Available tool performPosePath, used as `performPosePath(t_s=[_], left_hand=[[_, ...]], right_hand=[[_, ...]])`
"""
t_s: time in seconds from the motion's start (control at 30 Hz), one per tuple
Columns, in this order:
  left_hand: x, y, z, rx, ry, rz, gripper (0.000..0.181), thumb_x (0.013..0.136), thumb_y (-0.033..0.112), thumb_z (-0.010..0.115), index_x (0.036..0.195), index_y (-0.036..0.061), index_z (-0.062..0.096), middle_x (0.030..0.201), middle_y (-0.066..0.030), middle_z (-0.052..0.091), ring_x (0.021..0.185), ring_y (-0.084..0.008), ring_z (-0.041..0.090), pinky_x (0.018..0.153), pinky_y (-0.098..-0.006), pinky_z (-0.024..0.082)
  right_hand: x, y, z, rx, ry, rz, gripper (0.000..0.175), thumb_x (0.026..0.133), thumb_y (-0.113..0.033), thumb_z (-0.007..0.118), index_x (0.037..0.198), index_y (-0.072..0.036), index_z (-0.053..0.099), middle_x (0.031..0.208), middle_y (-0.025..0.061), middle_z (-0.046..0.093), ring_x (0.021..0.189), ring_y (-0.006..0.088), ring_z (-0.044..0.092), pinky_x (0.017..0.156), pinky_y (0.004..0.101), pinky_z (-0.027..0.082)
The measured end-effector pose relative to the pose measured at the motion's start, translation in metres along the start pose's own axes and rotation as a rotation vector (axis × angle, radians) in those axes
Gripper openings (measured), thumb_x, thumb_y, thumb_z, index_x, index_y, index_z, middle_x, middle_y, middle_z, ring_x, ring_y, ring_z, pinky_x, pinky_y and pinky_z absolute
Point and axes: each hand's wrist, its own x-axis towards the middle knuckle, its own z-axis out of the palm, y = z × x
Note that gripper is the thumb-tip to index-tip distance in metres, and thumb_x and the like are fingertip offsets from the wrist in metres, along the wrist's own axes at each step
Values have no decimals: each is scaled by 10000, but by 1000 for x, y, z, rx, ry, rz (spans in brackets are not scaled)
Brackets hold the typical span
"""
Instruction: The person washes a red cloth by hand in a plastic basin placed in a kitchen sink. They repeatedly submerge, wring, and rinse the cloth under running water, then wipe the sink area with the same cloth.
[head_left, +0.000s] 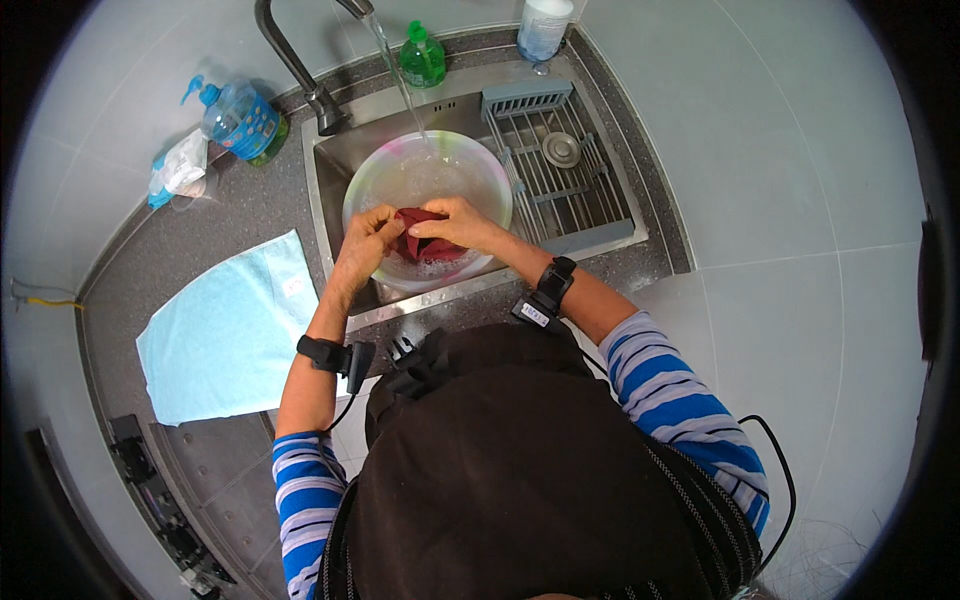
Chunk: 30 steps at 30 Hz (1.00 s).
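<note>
Both hands hold a dark red cloth (433, 248) over the near side of a round plastic basin (501, 174). My left hand (369, 238) grips its left edge, while my right hand (459, 223) pinches the top with thumb and fingers. The cloth's lower part meets the suds, and how far it dips under is hidden. Cloudy, foamy water (435, 176) fills much of the basin, which stands in the left part of a stainless steel sink (328, 161). Water runs from the faucet (289, 56) into the basin's far side.
Right of the basin, a wire drain rack (551, 196) spans the sink. Behind stand a green soap pump bottle (422, 58) and a white container (543, 30). A large pump bottle (244, 124) and a tissue pack (180, 169) sit left. A light blue towel (232, 330) covers some counter.
</note>
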Motion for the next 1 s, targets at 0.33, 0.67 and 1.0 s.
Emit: performPosePath(t_s=[0.33,0.67,1.0], left_hand=[[3,-28,12,-19,-43,-98,290,899,83,578,1182,25,575,797,3,574,642,-79,516,575,-222,429],[77,-3,-72,579,593,359,328,845,136,594,1152,24,599,895,-137,645,755,-274,628,739,-358,494],[152,5,-96,609,500,211,307,898,286,526,947,28,684,799,-237,640,770,-395,631,703,-424,480]], right_hand=[[-18,29,-9,-392,98,-80,215,711,-90,602,900,6,642,766,163,651,704,221,621,664,340,483],[-45,63,-8,-561,167,56,195,707,-102,586,882,-36,641,825,208,652,803,369,639,716,429,493],[-53,57,-5,-548,253,-48,196,720,-93,556,900,-40,613,783,227,630,747,402,621,667,456,476]])
